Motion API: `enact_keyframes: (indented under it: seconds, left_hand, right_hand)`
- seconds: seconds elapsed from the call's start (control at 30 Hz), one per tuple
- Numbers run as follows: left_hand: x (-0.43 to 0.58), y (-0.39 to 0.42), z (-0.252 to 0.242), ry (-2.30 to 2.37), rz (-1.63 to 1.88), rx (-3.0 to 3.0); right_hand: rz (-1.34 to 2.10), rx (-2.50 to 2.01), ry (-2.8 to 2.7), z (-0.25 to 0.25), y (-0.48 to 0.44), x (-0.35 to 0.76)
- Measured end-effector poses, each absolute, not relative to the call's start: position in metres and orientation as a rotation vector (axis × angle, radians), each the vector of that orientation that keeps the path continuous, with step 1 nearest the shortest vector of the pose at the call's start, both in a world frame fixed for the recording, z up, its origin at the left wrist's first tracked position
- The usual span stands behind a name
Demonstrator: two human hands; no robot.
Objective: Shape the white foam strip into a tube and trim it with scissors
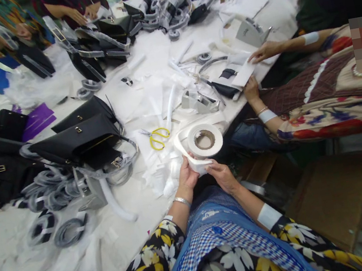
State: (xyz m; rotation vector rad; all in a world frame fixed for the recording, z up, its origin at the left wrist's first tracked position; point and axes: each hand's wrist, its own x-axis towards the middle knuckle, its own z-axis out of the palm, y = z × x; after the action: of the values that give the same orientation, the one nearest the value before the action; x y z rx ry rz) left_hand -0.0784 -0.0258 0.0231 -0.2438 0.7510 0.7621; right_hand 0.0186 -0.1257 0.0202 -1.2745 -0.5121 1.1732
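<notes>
A white strip [200, 164] of paper or foam is stretched between my two hands at the table's edge. My left hand [187, 176] pinches its left part, with a bracelet on the wrist. At the strip's right end, my right hand [224, 176] grips it between thumb and fingers. Just beyond the strip lies a wide roll of white tape [215, 142] with a cardboard core; whether the strip is joined to it I cannot tell. Yellow-handled scissors [157, 145] rest on the table to the left of the roll.
Black handbags [76, 137] and coiled, wrapped straps [70, 230] cover the left of the white table [144, 242]. A co-worker's hands [252, 88] hold a white card over a black bag at right. Other people work across the table. Cardboard [332, 197] stands below, right.
</notes>
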Motion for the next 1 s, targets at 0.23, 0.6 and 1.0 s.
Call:
enact_keyframes:
  seconds: [0.23, 0.6, 1.0]
  left_hand:
    - [-0.069, -0.021, 0.023, 0.818, 0.870, -0.293]
    - [-0.103, -0.027, 0.055, 0.818, 0.637, 1.145]
    - [-0.132, 0.015, 0.162, 0.816, 1.010, 1.422]
  right_hand:
    - [0.761, -1.614, -0.642, 0.026, -0.125, 0.016]
    - [0.690, -1.701, -1.170, 0.109, -0.067, 0.060]
    - [0.235, -1.791, -2.080, 0.260, 0.013, 0.065]
